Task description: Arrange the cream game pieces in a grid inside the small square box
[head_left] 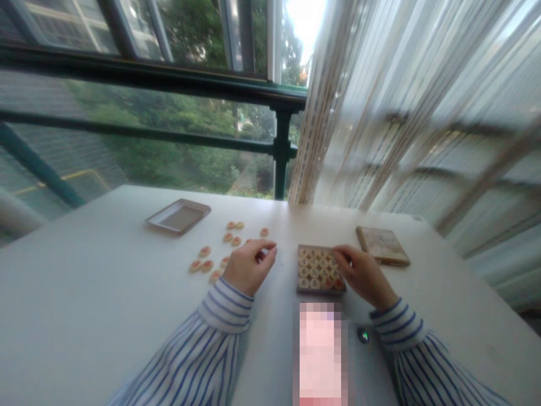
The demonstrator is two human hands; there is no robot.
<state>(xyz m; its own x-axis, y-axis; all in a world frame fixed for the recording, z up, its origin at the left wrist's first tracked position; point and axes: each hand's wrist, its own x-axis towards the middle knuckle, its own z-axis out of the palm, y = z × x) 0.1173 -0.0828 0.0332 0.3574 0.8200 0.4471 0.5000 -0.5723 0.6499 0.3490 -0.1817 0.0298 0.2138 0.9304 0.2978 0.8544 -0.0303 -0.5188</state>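
A small square box [320,268] filled with several round wooden game pieces lies on the white table [84,293]. My right hand [362,274] rests at the box's right edge, fingers curled onto its top corner. My left hand [250,264] sits left of the box with its fingers pinched together; whether a piece is in them is hidden. Several loose round pieces [207,258] with red marks lie scattered just left of and beyond that hand. Both arms wear blue-striped sleeves.
A shallow box lid [178,216] lies at the far left of the table. A flat folded board [382,245] rests to the right of the box. A small round dark object [363,335] sits near my right wrist. Railing, window and curtain stand behind.
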